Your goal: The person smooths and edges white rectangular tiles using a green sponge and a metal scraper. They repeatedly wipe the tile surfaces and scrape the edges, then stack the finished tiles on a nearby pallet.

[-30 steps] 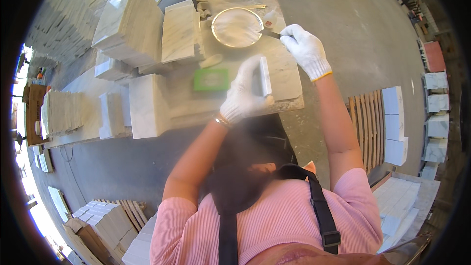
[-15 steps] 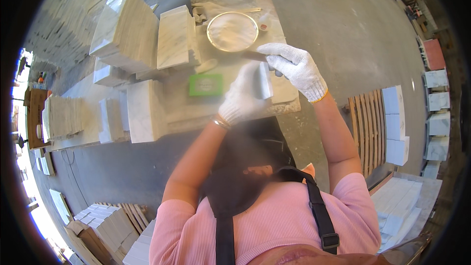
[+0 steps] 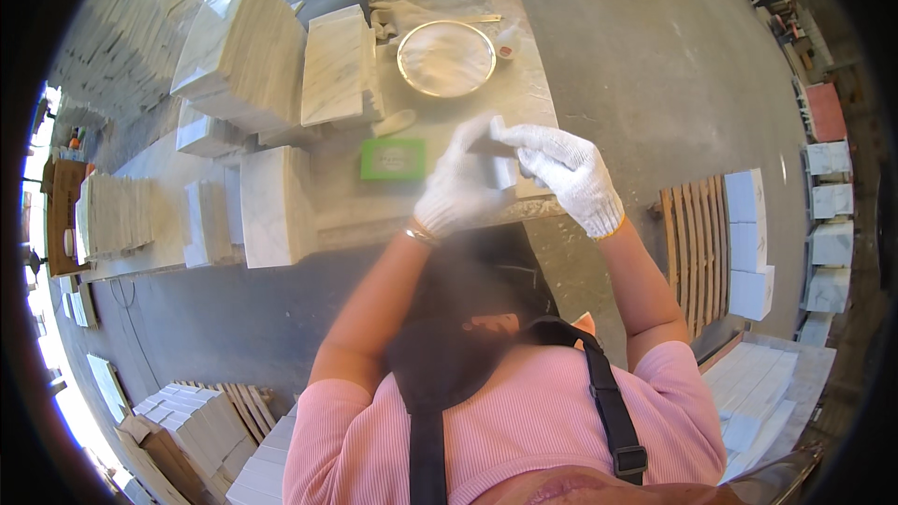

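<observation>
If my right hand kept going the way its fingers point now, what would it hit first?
The right hand points left at the small pale block held by the left hand. It would probably meet that block first, though depth is unclear.

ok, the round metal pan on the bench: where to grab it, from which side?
Judging by shape, take the round pan by its thin raised rim, pinched at the near edge from above. That side is open bench; the marble slabs crowd its left. Both gloved hands, left and right, hold a small pale block.

A small pale block [image 3: 503, 168] is mostly hidden between the gloved left hand [image 3: 458, 189] and right hand [image 3: 566, 173], possibly stone.
</observation>
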Action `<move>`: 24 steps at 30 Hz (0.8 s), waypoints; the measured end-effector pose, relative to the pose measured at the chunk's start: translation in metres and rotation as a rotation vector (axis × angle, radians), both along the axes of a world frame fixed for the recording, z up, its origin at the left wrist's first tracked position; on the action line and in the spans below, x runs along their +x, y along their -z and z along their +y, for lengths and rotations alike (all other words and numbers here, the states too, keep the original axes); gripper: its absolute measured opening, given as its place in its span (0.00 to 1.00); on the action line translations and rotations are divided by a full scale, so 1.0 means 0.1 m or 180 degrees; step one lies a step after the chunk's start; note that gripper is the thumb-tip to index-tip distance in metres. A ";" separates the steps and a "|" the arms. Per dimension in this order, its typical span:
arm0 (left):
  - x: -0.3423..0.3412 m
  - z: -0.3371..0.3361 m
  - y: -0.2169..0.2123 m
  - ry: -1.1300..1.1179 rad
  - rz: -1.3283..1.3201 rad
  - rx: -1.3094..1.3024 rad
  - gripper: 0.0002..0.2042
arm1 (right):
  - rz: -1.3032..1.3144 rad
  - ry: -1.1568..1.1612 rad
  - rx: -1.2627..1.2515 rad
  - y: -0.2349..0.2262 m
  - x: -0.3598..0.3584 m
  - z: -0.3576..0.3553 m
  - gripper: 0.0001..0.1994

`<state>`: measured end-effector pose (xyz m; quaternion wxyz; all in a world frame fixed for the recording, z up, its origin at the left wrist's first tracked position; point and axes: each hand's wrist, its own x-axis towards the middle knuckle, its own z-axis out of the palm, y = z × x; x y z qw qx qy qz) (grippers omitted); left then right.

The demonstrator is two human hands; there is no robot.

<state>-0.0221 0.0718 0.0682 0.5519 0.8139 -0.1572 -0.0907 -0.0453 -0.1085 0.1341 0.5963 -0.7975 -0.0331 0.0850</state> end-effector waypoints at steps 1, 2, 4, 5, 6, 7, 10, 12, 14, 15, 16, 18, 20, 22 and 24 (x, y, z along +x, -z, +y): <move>0.00 0.01 0.03 -0.0094 0.0040 -0.0013 0.38 | -0.0309 0.0044 0.0001 0.01 -0.05 0.01 0.13; 0.00 0.02 0.06 -0.0168 0.0119 0.0068 0.40 | -0.0261 0.0075 0.0084 0.00 -0.06 0.00 0.13; 0.03 0.03 0.12 -0.0063 0.0008 0.0067 0.42 | -0.0163 0.0159 0.0251 0.01 -0.03 -0.02 0.13; 0.03 0.03 0.14 -0.0010 -0.0061 0.0139 0.44 | -0.0203 0.0168 0.0299 0.01 0.02 -0.04 0.13; 0.02 0.03 0.15 -0.0041 -0.0055 0.0092 0.44 | -0.0240 0.0177 0.0349 0.00 0.12 -0.07 0.13; 0.02 0.03 0.16 -0.0099 -0.0078 0.0069 0.44 | -0.0276 0.0182 0.0403 -0.01 0.22 -0.09 0.14; 0.02 0.03 0.14 -0.0157 -0.0131 0.0013 0.43 | -0.0262 -0.0028 0.0124 -0.03 0.43 -0.07 0.13; 0.02 0.03 0.11 -0.0150 -0.0088 -0.0024 0.41 | -0.0249 -0.0168 0.0049 -0.04 0.51 -0.04 0.13; 0.02 0.03 0.07 -0.0111 0.0006 -0.0042 0.39 | -0.0227 -0.0294 0.0017 -0.05 0.54 0.00 0.13; 0.01 0.02 0.06 -0.0132 0.0063 -0.0017 0.38 | -0.0217 -0.0298 0.0016 -0.05 0.54 0.01 0.13; 0.01 0.02 0.05 -0.0153 0.0098 0.0018 0.36 | -0.0207 -0.0297 0.0018 -0.05 0.54 0.02 0.13; 0.00 0.02 0.02 -0.0191 0.0078 0.0073 0.34 | -0.0226 -0.0302 -0.0007 -0.05 0.53 0.02 0.13; -0.02 0.01 0.00 -0.0242 -0.0088 0.0100 0.33 | -0.0280 -0.0319 -0.0063 -0.03 0.54 0.01 0.13; -0.02 0.01 -0.02 -0.0215 -0.0049 0.0022 0.33 | -0.0408 -0.0321 -0.0090 -0.01 0.56 0.02 0.13; -0.01 0.01 -0.04 -0.0191 0.0009 0.0055 0.32 | -0.0465 -0.0322 -0.0107 0.00 0.55 0.02 0.13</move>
